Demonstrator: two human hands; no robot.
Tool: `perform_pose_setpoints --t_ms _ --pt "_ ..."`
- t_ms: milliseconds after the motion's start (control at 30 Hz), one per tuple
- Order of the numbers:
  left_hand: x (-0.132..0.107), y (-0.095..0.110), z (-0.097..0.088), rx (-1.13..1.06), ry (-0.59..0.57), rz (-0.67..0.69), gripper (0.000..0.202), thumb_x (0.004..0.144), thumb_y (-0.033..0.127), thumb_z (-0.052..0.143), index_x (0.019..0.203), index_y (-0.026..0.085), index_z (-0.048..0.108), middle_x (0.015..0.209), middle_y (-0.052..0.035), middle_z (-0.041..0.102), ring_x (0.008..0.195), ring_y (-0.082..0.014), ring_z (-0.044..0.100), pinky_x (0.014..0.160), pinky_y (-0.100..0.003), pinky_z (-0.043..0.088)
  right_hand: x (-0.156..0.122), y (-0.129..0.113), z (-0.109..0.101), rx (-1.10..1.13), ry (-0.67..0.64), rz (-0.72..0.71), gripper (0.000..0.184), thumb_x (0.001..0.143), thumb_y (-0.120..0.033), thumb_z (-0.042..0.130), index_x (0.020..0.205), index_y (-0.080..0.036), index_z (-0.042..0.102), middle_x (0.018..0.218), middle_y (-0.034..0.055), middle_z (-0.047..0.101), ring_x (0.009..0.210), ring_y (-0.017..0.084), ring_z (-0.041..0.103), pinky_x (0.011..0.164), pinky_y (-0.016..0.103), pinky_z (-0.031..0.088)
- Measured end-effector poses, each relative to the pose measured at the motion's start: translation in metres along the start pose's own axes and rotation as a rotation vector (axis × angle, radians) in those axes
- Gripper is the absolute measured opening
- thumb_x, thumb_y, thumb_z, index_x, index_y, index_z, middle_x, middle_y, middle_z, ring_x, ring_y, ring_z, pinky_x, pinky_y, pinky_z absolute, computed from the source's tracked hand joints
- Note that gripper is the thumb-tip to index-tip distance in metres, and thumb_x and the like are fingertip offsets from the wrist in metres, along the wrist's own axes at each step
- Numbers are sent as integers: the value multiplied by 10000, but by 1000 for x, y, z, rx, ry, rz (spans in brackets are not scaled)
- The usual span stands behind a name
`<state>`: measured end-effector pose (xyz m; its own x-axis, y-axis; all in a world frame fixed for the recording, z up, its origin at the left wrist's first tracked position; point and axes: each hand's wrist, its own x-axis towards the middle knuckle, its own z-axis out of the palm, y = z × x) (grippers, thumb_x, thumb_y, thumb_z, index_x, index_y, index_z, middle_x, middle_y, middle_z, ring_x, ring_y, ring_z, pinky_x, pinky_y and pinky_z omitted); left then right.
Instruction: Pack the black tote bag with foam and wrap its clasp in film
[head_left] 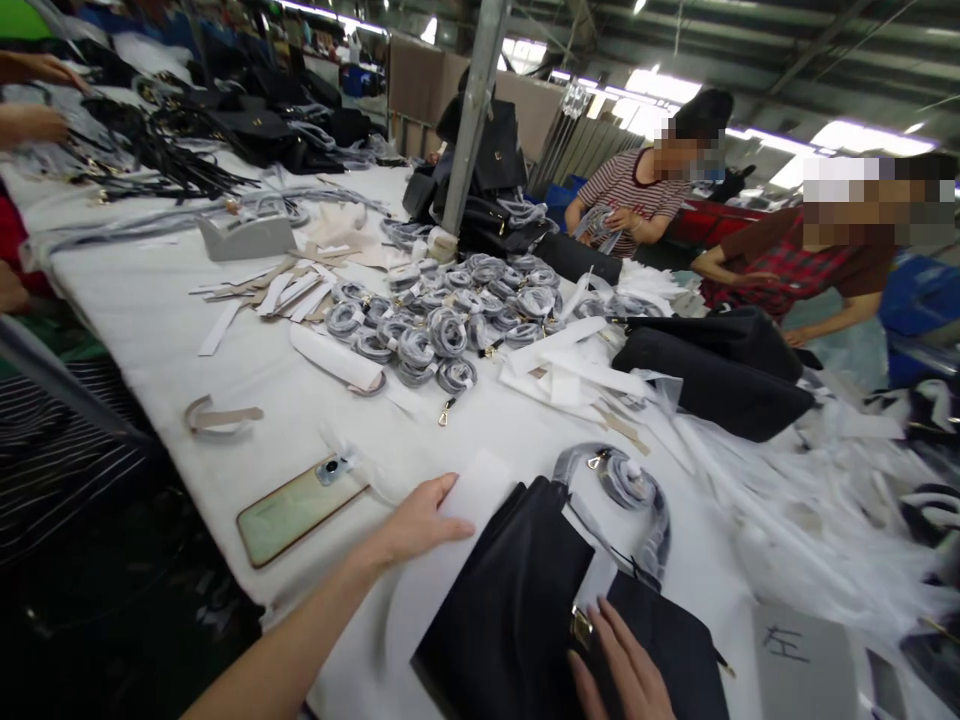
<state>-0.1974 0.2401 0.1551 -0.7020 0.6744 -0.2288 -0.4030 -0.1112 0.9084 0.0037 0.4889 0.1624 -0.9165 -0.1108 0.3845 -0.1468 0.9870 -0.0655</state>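
So going left to right here: the left hand [424, 520] is at the white sheet [439, 572] along the left side of the black bag [517, 580], thumb and forefinger spread apart. The rest of its fingers are hidden, so I can't tell if it's actually pinching the sheet. The bag itself lies on the white table [142, 300]. The right hand [626, 665] is over its front, fingers loosely spread, tips next to the gold clasp [581, 626] and the white tab [596, 577] above it, no grip that I can see. My guess is the step in hand is sorting out the white sheet and the clasp area, and the next move calls for a steady bag plus a light touch around the metal.

Counting, left to right again: one curled tan strip [225, 416] well left of the bag, one grey tape dispenser [247, 240] far beyond it on the left, one phone [300, 510] nearer, left of the bag. Beyond the bag there's a heap of wrapped strap coils [448, 333], overlapping too much for an honest count. One wrapped handle [661, 530] arches off the bag's far side with one separate-looking coil [628, 482] inside the curve. Past that, two co-workers, one in a striped shirt [626, 190], one in brown and plaid [814, 265]. Right of the bag, one grey slab [806, 665] with marker writing.
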Motion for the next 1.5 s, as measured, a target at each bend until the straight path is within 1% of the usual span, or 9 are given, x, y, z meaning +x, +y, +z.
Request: perform_pose_setpoints --t_ms 133,233,367,467,567,800,1033,1367,1500 --pt "-8 33 -13 -279 115 67 490 719 261 743 1135 186 495 1036 -81 687 935 -261 669 861 -428 505 85 -15 -2 -5 -254 -350 614 881 -354 569 1427 -187 343 1409 136 473 1287 302 438 1003 487 403" --pt "-16 47 -17 -293 201 126 420 743 279 728 1092 188 512 1099 -98 659 904 -261 674 808 -426 529 120 -32 13 48 -368 -440 687 742 -425 738 1328 -204 455 1305 134 548 1235 320 461 1030 549 327" --pt "-23 55 -16 -258 380 186 376 792 422 681 1052 185 551 1011 -52 636 844 -169 620 782 -333 522 121 -43 29 108 -383 -430 409 639 -358 823 941 -214 586 885 28 607 868 237 549 972 494 348" --pt "-18 63 -13 -345 477 236 547 820 672 479 1077 196 554 878 -18 614 712 -116 543 669 -248 495 107 -44 29 121 -338 -447 146 764 -141 656 782 -208 528 743 -1 539 695 184 463 813 391 377" --pt "-7 67 -7 -387 517 226 506 833 617 505 1147 221 533 755 26 577 612 -96 480 554 -195 425 96 -45 25 144 -261 -422 157 829 -52 486 783 -198 519 713 6 512 659 177 417 768 365 345" --pt "17 22 22 -81 316 125 262 832 358 606 1009 173 554 869 -13 610 799 -144 553 743 -264 437 88 -48 25 180 -174 -390 208 904 -75 388 841 -181 556 696 8 513 666 173 421 771 354 332" --pt "-7 -9 22 476 -61 -111 136 780 316 582 783 180 577 639 56 524 618 -114 469 566 -226 336 83 -47 29 232 -133 -372 220 923 -89 370 859 -177 561 709 9 539 685 166 459 773 351 347" --pt "-13 4 18 513 158 -145 181 752 338 604 700 200 500 564 75 513 545 -108 456 533 -229 307 80 -48 26 241 -124 -336 218 923 -78 381 895 -177 573 716 7 564 672 148 469 797 355 359" --pt "-14 6 26 595 62 -106 155 729 297 630 702 197 514 598 69 516 577 -107 457 550 -227 309 76 -47 29 265 -132 -332 211 927 -79 381 890 -170 568 718 13 557 689 158 456 790 355 349"
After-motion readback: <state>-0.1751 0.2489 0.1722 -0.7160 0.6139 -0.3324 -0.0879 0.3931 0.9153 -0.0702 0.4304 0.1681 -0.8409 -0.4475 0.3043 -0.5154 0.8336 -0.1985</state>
